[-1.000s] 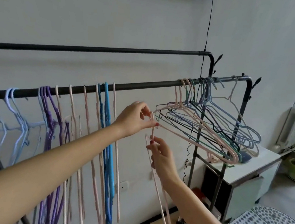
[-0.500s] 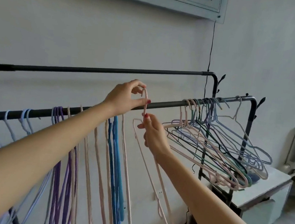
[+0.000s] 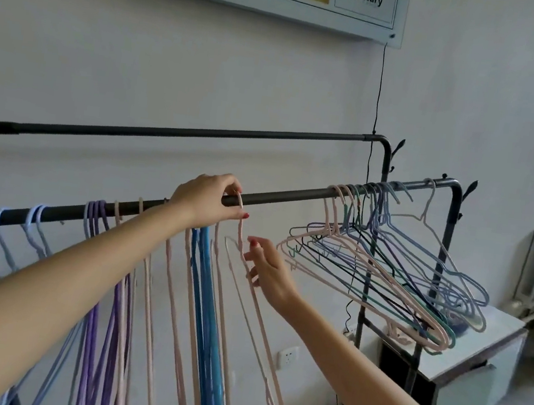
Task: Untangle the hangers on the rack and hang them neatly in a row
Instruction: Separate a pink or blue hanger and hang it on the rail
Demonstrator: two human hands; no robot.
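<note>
Head cam only, so just the one view. The left hand (image 3: 206, 203) is up at the front rail (image 3: 293, 197) of the black rack, fingers (image 3: 232, 186) curled round the hook of a pink hanger (image 3: 256, 305), pinching it right where it sits over the bar. That hanger hangs almost edge-on to the camera, long axis running down and a bit to the right, hook on top.

The right hand (image 3: 269, 271) is just below, fingers loose and fairly straight, fingertips brushing the hanger's neck and upper arm; I can't tell if there's real contact all the way, but it isn't gripping.

Left of the pink one, the sorted row (image 3: 152, 306) hangs straight down: pale blue ones, purple, pink, then bright blue, all edge-on and parallel.

Further right on the same rail, well apart from the hands, the tangled bunch (image 3: 384, 277) is crowded near the rail's bend, swung out face-on, arms pointing down-right over a white cabinet (image 3: 475, 359). A second rail (image 3: 200, 133) runs behind, closer to the wall.
</note>
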